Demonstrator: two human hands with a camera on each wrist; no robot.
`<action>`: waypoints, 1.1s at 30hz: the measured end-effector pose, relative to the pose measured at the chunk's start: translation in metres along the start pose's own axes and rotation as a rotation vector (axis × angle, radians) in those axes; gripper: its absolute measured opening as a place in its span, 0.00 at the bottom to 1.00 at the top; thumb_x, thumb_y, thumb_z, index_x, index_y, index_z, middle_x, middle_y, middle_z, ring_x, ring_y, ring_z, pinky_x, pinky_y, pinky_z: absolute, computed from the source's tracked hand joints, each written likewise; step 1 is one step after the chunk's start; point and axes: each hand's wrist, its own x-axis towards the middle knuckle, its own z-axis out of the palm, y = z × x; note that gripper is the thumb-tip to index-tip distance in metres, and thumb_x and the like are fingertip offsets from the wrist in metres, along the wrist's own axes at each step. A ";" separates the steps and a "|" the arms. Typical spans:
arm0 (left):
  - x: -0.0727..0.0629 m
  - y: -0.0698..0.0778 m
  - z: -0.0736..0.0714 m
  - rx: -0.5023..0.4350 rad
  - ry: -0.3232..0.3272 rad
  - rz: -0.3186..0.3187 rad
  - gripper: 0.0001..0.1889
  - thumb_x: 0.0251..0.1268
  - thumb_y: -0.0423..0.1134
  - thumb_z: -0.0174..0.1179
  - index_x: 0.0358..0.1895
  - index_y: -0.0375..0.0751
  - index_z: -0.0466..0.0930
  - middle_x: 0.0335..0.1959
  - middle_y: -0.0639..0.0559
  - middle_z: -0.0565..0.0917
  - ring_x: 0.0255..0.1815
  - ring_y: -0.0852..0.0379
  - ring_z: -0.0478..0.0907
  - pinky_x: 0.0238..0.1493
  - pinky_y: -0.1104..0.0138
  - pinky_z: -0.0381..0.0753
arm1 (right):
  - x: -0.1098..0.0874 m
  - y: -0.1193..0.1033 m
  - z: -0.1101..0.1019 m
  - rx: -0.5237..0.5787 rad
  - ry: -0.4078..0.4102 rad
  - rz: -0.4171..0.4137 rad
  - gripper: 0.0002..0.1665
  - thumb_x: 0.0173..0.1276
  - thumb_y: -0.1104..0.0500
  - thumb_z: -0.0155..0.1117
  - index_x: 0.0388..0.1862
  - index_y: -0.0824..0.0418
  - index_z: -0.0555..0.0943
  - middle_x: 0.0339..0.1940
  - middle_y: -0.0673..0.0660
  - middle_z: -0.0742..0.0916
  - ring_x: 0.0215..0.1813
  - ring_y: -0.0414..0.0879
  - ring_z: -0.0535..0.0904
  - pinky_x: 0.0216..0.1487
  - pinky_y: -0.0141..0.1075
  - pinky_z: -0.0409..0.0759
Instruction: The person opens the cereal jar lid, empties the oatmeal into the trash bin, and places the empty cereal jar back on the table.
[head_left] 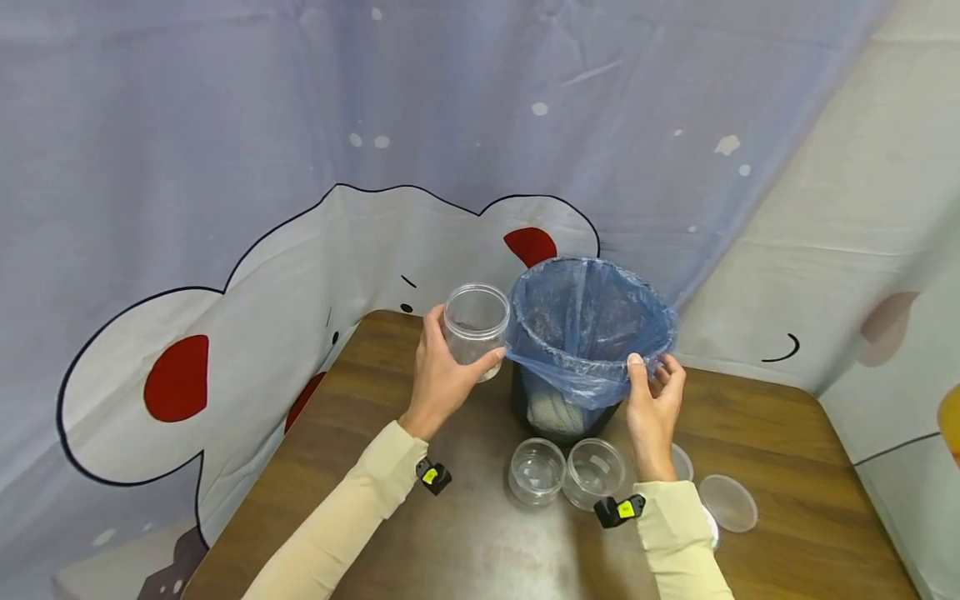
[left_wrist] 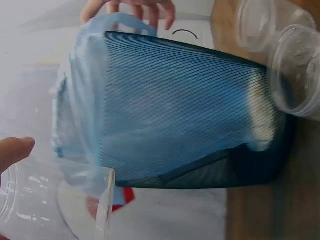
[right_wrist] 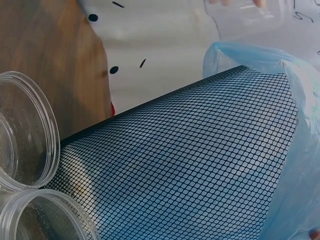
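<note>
My left hand (head_left: 438, 379) grips a clear plastic jar (head_left: 477, 321), its open mouth facing up, just left of the bin. The left thumb lies across the jar's near side. A blue plastic bag (head_left: 592, 385) lines a black mesh bin (head_left: 528, 398), with its edge folded over the rim. At the bin's right front, my right hand (head_left: 652, 417) pinches the bag's edge between thumb and fingers. Through the mesh, something pale (left_wrist: 261, 112) shows near the bin's bottom. The left wrist view shows the held jar (left_wrist: 55, 200) apart from the mesh wall.
Two more clear jars (head_left: 537, 473) (head_left: 595, 473) stand side by side in front of the bin. Round translucent lids (head_left: 729, 503) lie to the right, partly behind the right forearm. A printed curtain (head_left: 450, 100) hangs behind the wooden table (head_left: 465, 533).
</note>
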 end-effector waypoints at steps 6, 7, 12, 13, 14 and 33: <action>-0.028 -0.026 -0.001 -0.031 -0.018 -0.119 0.49 0.34 0.57 0.73 0.63 0.50 0.56 0.54 0.50 0.72 0.52 0.52 0.72 0.49 0.54 0.72 | -0.003 0.005 0.001 -0.001 -0.001 0.004 0.36 0.64 0.46 0.58 0.67 0.55 0.58 0.59 0.60 0.68 0.57 0.51 0.64 0.52 0.35 0.64; -0.034 -0.032 -0.001 -0.036 -0.019 -0.139 0.48 0.34 0.56 0.74 0.62 0.51 0.56 0.54 0.50 0.72 0.52 0.52 0.72 0.49 0.54 0.72 | -0.004 0.007 0.001 -0.005 -0.003 0.007 0.36 0.64 0.46 0.58 0.67 0.55 0.58 0.59 0.60 0.68 0.57 0.51 0.64 0.51 0.35 0.64; -0.070 -0.060 0.004 -0.062 -0.031 -0.223 0.49 0.32 0.53 0.76 0.62 0.51 0.57 0.53 0.47 0.74 0.53 0.49 0.73 0.50 0.52 0.72 | -0.009 0.008 0.000 -0.026 0.002 0.011 0.36 0.63 0.45 0.57 0.66 0.55 0.58 0.59 0.60 0.68 0.56 0.52 0.65 0.53 0.38 0.64; -0.077 -0.065 0.006 -0.063 -0.031 -0.235 0.49 0.31 0.53 0.76 0.62 0.51 0.57 0.53 0.47 0.74 0.53 0.49 0.73 0.50 0.52 0.73 | -0.009 0.008 0.001 -0.023 -0.001 0.010 0.37 0.63 0.44 0.57 0.66 0.55 0.58 0.59 0.60 0.68 0.57 0.52 0.65 0.54 0.40 0.64; -0.084 -0.069 0.007 -0.062 -0.032 -0.246 0.49 0.31 0.53 0.76 0.62 0.51 0.57 0.53 0.47 0.74 0.52 0.48 0.74 0.50 0.52 0.73 | -0.009 0.007 0.001 -0.021 -0.003 0.007 0.37 0.63 0.44 0.58 0.66 0.55 0.58 0.59 0.60 0.68 0.58 0.52 0.65 0.55 0.41 0.64; -0.139 -0.096 0.052 -0.049 -0.103 -0.363 0.51 0.25 0.38 0.78 0.62 0.49 0.58 0.57 0.41 0.73 0.55 0.44 0.72 0.53 0.53 0.70 | -0.002 0.000 0.002 -0.009 -0.008 -0.014 0.36 0.64 0.44 0.56 0.66 0.55 0.58 0.59 0.60 0.67 0.59 0.52 0.64 0.59 0.44 0.63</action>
